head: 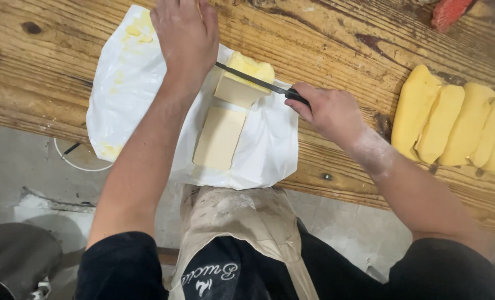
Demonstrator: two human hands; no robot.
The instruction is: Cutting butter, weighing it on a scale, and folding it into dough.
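Head view of a butter block [221, 136] being cut on white wrapping paper [125, 83] at the near edge of a wooden worktop [36, 50]. The right hand [328, 111] is clenched around the black handle of a knife [253, 80], whose blade lies across the far end of the block, where a thick piece [242, 80] stands partly separated. The left hand [186, 36] rests flat on the paper just beyond the block, fingers out of frame at the top; whether it grips anything cannot be told. The butter appears pale, firm enough to keep square edges, yet soft and greasy: it probably yields to pressure, smears (yellow traces mark the paper), and slips in bare fingers. It is best taken by its flat sides, or moved by lifting the paper beneath it. Toward the right end of the worktop lies a row of yellow dough pieces [458, 125], well apart from the block.
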